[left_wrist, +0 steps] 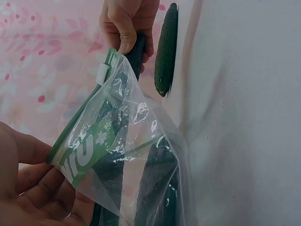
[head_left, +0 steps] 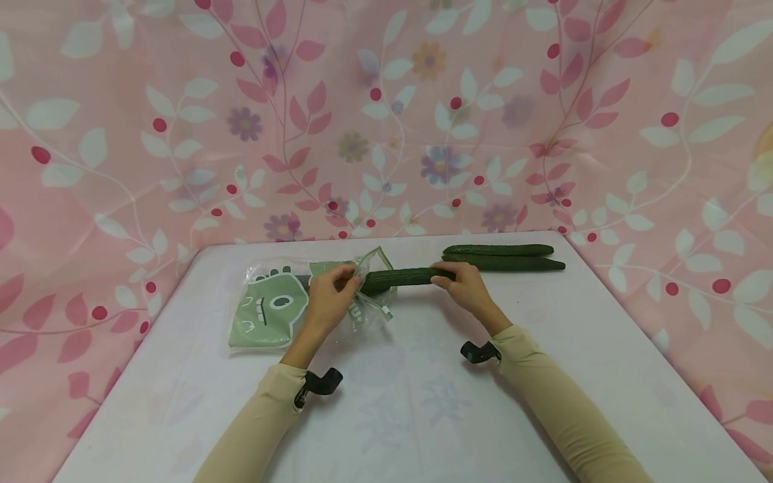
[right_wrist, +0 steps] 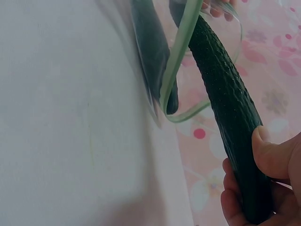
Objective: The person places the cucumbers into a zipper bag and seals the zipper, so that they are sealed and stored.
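Pink floral fabric [head_left: 362, 134] printed with white leaves and red berries is hanging behind and on both sides of a white tabletop [head_left: 386, 409]. At the centre, a person wearing cream long sleeves [head_left: 568, 409], with a small black device [head_left: 323, 381] at each wrist, is reaching forward with both bare hands. Left of centre, a clear plastic zip bag [head_left: 272, 312] printed with a pale green cartoon face is lying on the tabletop, its green-edged mouth facing right. The left hand [head_left: 329, 295] is pinching the rim of that mouth between thumb and fingers. The right hand [head_left: 465, 285] is gripping the right end of a long, dark green, bumpy cucumber [head_left: 401, 276], whose left part is passing through the mouth into the bag. Beneath it, a second dark green cucumber [right_wrist: 150, 52] is showing through the clear plastic. At the far right, two more slender dark green cucumbers [head_left: 513, 263] are lying side by side.
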{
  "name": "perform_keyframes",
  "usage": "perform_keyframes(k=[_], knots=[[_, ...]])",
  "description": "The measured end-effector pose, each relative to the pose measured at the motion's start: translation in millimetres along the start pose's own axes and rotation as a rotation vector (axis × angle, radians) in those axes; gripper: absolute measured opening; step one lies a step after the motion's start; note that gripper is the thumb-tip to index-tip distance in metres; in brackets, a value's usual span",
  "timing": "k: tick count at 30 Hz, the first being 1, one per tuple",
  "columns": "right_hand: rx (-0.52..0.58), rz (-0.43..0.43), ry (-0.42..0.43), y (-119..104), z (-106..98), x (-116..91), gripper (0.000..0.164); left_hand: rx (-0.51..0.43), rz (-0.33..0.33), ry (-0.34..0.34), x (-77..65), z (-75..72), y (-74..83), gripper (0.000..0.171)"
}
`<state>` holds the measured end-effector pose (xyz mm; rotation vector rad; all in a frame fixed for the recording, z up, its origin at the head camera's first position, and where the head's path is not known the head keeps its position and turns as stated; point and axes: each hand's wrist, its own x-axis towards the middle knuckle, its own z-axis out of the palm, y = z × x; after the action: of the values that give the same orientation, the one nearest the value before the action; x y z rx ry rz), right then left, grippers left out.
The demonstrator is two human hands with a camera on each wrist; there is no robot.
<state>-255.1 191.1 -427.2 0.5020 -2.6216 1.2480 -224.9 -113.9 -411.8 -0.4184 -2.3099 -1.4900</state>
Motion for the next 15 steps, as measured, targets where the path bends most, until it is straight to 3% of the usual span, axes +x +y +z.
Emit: perform_keyframes(k=[15], knots=[[0.039, -0.025, -0.015, -14.1, 23.6, 4.9, 0.030, -0.007, 0.005, -0.006, -0.6, 1.1, 0.1, 0.021]])
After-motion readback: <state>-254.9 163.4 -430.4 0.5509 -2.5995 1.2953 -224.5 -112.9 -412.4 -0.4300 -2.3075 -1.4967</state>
